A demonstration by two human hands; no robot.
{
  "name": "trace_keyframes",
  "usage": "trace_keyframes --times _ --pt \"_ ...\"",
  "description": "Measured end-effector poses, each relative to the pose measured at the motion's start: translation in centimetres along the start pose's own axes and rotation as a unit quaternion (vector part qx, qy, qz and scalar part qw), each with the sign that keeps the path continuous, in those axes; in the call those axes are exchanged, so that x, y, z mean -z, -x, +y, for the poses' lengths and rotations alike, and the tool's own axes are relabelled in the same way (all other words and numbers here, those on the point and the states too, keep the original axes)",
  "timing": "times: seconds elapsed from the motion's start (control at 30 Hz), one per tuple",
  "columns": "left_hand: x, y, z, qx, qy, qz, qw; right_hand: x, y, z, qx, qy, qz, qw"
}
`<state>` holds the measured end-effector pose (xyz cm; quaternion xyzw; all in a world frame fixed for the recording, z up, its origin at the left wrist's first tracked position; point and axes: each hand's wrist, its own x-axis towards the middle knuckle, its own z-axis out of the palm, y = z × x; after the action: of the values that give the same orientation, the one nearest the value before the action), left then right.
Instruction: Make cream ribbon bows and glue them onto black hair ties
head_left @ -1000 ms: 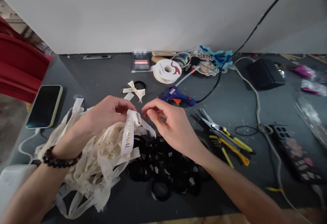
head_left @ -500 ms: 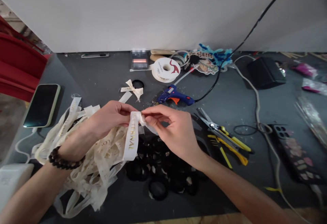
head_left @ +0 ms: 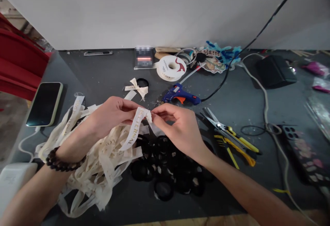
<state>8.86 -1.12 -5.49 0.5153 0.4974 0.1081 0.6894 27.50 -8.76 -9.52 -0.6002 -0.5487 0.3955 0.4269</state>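
A white ribbon [head_left: 133, 130] with gold lettering is pinched between my two hands over the middle of the table. My left hand [head_left: 116, 113] grips it near its fold, the thumb and fingers pressed together. On the other side my right hand [head_left: 177, 124] pinches the ribbon's gathered part. One lettered end hangs down to the left. Below are a heap of cream ribbon lengths [head_left: 103, 164] and a cluster of black hair ties [head_left: 163, 189]. Beyond my hands lies a cream ribbon bow [head_left: 139, 89] beside a black hair tie [head_left: 142, 82].
A blue glue gun [head_left: 182, 94] rests behind my hands, near a ribbon spool [head_left: 171, 68]. Scissors [head_left: 227, 133] and yellow-handled pliers [head_left: 243, 143] lie at right. A smartphone [head_left: 44, 104] is at left. A white cable [head_left: 266, 105] runs down the right side.
The ribbon's hanging end has swung from nearly upright to slanting left. Both hands still pinch the ribbon. The whole view has shifted slightly.
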Motion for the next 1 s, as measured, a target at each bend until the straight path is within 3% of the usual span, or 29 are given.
trace_keyframes --times 0.23,0.43,0.6,0.77,1.0 --pt "-0.6 -0.2 -0.5 -0.069 0.047 0.054 0.995 -0.4 0.4 0.2 -0.044 -0.096 0.017 0.994" --pt "-1.3 -0.2 -0.9 -0.128 0.050 0.068 0.988 -0.4 -0.1 0.6 -0.118 -0.196 -0.014 0.973" --pt "-1.5 -0.2 -1.1 -0.187 -0.117 0.098 0.970 0.0 -1.1 1.7 -0.164 -0.250 -0.063 0.952" --pt "-1.6 0.3 -1.0 -0.226 -0.265 0.164 0.923 0.1 -1.1 1.5 -0.166 -0.256 -0.092 0.948" --pt "-1.4 1.1 -0.5 -0.285 -0.305 0.201 0.886 0.4 -0.7 0.8 -0.146 -0.260 -0.073 0.952"
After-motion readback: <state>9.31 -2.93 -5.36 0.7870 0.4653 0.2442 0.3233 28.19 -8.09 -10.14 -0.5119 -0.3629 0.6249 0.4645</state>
